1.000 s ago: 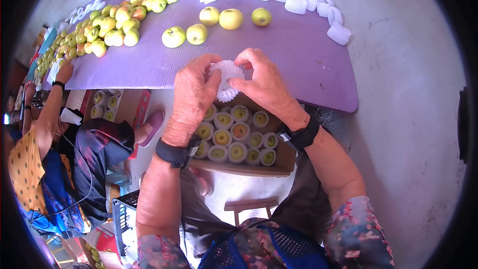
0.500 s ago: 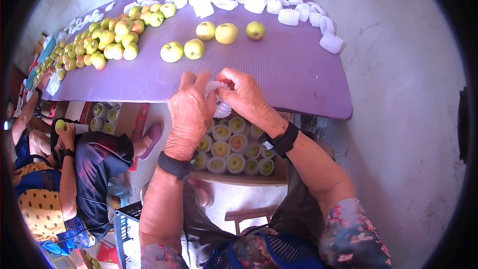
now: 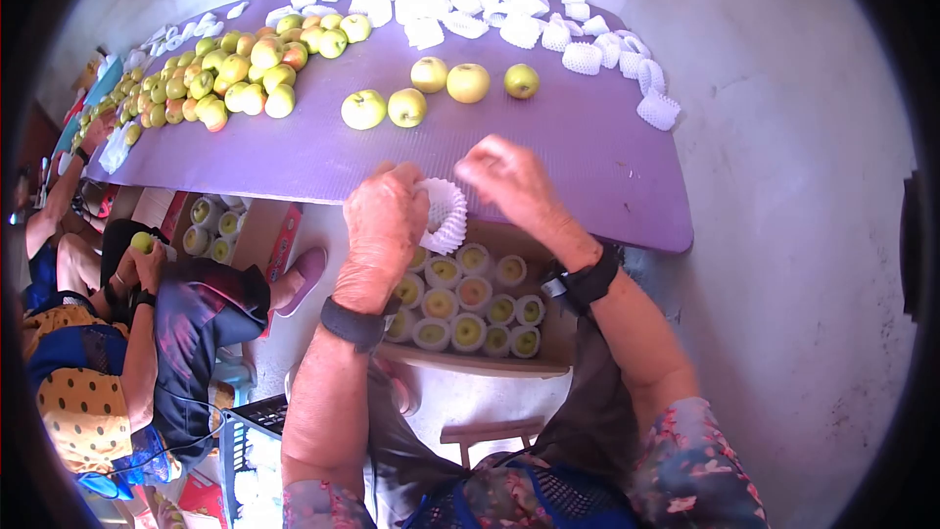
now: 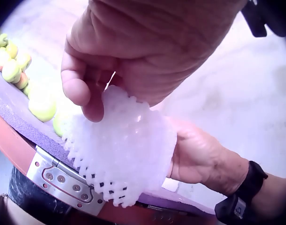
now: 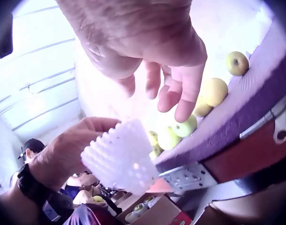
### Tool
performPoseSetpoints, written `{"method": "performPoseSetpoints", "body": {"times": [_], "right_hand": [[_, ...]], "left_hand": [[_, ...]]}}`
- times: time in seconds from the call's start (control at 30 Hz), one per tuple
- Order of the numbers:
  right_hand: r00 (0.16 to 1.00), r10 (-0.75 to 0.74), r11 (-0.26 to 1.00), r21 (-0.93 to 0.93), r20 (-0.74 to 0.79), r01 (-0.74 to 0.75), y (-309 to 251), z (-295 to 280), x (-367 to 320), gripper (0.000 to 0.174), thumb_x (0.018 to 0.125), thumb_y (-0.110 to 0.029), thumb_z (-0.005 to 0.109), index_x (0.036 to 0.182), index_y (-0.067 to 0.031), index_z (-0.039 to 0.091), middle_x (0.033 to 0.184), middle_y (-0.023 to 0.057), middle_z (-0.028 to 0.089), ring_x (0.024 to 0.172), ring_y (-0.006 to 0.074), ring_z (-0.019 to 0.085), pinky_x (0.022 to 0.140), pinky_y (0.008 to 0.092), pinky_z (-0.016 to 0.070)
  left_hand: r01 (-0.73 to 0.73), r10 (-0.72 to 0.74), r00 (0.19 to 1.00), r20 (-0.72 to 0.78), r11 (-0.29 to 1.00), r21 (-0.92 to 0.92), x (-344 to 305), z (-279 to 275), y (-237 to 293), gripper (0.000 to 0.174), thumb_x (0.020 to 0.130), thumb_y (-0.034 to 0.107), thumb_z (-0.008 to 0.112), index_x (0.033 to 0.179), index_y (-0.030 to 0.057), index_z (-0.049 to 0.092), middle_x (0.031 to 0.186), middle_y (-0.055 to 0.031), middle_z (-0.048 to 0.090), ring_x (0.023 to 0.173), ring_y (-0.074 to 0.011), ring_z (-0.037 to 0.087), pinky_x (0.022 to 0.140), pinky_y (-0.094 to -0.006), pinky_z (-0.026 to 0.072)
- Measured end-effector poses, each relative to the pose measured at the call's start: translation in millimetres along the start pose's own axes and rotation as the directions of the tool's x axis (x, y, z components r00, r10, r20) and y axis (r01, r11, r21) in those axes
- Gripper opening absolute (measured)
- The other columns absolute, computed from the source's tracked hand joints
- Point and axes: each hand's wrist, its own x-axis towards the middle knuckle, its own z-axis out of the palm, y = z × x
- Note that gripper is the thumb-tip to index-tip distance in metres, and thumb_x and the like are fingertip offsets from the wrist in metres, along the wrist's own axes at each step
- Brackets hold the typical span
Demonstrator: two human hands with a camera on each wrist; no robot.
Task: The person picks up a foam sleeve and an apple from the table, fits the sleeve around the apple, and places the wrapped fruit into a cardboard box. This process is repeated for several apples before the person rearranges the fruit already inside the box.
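Head view: the left hand pinches a white net by its side, fingers curled close on it. The net stands at the front edge of the purple mat, seen over the far side of the box. The right hand is apart from the net, with a narrow gap between; its fingers are loosely bent and hold nothing. Past both hands a strip of mat runs up to five loose apples. To the right the mat stretches to its rounded corner, the wall beyond. A heap of apples bounds the left side, and spare nets line the far edge.

Left wrist view: the left thumb and fingers meet at the net's upper rim, and the net hangs below them. The right hand shows behind it, its fingertips hidden. A metal hinge sits just below the mat's edge.

Right wrist view: the right fingers droop, slightly spread, above and apart from the net. The mat's edge slants up rightward, with apples near it. The left hand holds the net from the far side.
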Motion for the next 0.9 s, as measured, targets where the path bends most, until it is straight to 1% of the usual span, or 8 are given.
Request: {"method": "performPoseSetpoints", "body": {"times": [0.03, 0.13, 0.23, 0.33, 0.47, 0.63, 0.73, 0.9], "right_hand": [[0.998, 0.027, 0.999, -0.03, -0.058, -0.029, -5, -9, 4, 0.016, 0.086, -0.011, 0.069, 0.097, -0.0027, 0.062, 0.083, 0.0012, 0.063, 0.071, 0.0089, 0.058, 0.062, 0.0243, 0.0497], [0.951, -0.172, 0.975, -0.179, -0.255, 0.129, 5, -38, 28, 0.025, 0.08, -0.011, 0.07, 0.101, 0.0002, 0.061, 0.097, 0.016, 0.068, 0.087, 0.0236, 0.066, 0.079, 0.0361, 0.0532], [0.926, -0.213, 0.871, -0.49, -0.313, 0.035, 4, -74, 54, 0.034, 0.08, -0.008, 0.067, 0.113, -0.0015, 0.059, 0.108, 0.0177, 0.066, 0.097, 0.0271, 0.065, 0.085, 0.0379, 0.0524], [0.907, -0.157, 0.825, -0.556, -0.392, -0.097, 11, -101, 77, 0.043, 0.079, -0.004, 0.065, 0.121, -0.0029, 0.055, 0.116, 0.0186, 0.064, 0.106, 0.0297, 0.063, 0.09, 0.0394, 0.0508], [0.941, -0.089, 0.785, -0.605, -0.326, -0.135, 31, -113, 103, 0.051, 0.077, -0.003, 0.067, 0.126, -0.0047, 0.053, 0.118, 0.0198, 0.062, 0.111, 0.0342, 0.061, 0.095, 0.0407, 0.0482], [0.977, 0.004, 0.709, -0.689, -0.212, -0.152, 41, -89, 122, 0.059, 0.077, -0.003, 0.069, 0.132, -0.0089, 0.05, 0.124, 0.0212, 0.058, 0.117, 0.0379, 0.056, 0.099, 0.0416, 0.0461], [0.981, 0.004, 0.682, -0.717, -0.196, -0.146, 68, -83, 139, 0.061, 0.076, -0.004, 0.073, 0.132, -0.0138, 0.051, 0.123, 0.0215, 0.056, 0.118, 0.0378, 0.055, 0.097, 0.0428, 0.0467], [0.978, 0.001, 0.746, -0.652, -0.208, -0.14, 89, -92, 153, 0.061, 0.073, -0.007, 0.077, 0.128, -0.0183, 0.054, 0.117, 0.0207, 0.057, 0.111, 0.0373, 0.058, 0.093, 0.0429, 0.0484]], "left_hand": [[0.013, -0.013, 1.0, 0.017, 1.0, -0.018, 0, -3, 0, 0.018, 0.078, 0.016, 0.066, 0.093, 0.0066, 0.069, 0.089, -0.0157, 0.068, 0.084, -0.0374, 0.065, 0.076, -0.0447, 0.052], [-0.01, 0.011, 1.0, 0.012, 0.997, -0.08, -2, -6, -4, 0.021, 0.078, 0.017, 0.066, 0.096, 0.0071, 0.07, 0.09, -0.0166, 0.069, 0.085, -0.0371, 0.066, 0.078, -0.0438, 0.0524], [-0.037, 0.04, 0.999, 0.03, 0.994, -0.106, -6, -10, -4, 0.023, 0.078, 0.019, 0.067, 0.098, 0.0072, 0.07, 0.09, -0.0167, 0.069, 0.084, -0.0365, 0.067, 0.076, -0.0428, 0.0528], [-0.028, 0.035, 0.998, 0.048, 0.989, -0.145, -7, -16, 0, 0.023, 0.079, 0.021, 0.068, 0.098, 0.0068, 0.07, 0.088, -0.0161, 0.069, 0.082, -0.0358, 0.067, 0.073, -0.0411, 0.053], [-0.039, 0.023, 0.996, -0.083, 0.979, -0.2, -6, -15, -6, 0.023, 0.08, 0.022, 0.069, 0.095, 0.0043, 0.07, 0.08, -0.0142, 0.068, 0.072, -0.0302, 0.067, 0.068, -0.0372, 0.0526], [-0.037, -0.027, 0.971, -0.237, 0.965, -0.261, -1, -17, -11, 0.021, 0.081, 0.021, 0.069, 0.093, 0.0029, 0.068, 0.07, -0.0114, 0.063, 0.063, -0.0222, 0.062, 0.064, -0.034, 0.051], [0.026, -0.078, 0.971, -0.227, 0.975, -0.221, 3, -18, -11, 0.02, 0.082, 0.02, 0.069, 0.093, 0.0031, 0.065, 0.065, -0.0102, 0.059, 0.06, -0.0208, 0.059, 0.061, -0.0346, 0.0499], [0.067, -0.12, 0.968, -0.218, 0.969, -0.238, 8, -14, -16, 0.019, 0.083, 0.02, 0.068, 0.091, 0.0035, 0.062, 0.062, -0.0091, 0.057, 0.057, -0.0214, 0.058, 0.059, -0.0368, 0.0489]]}}
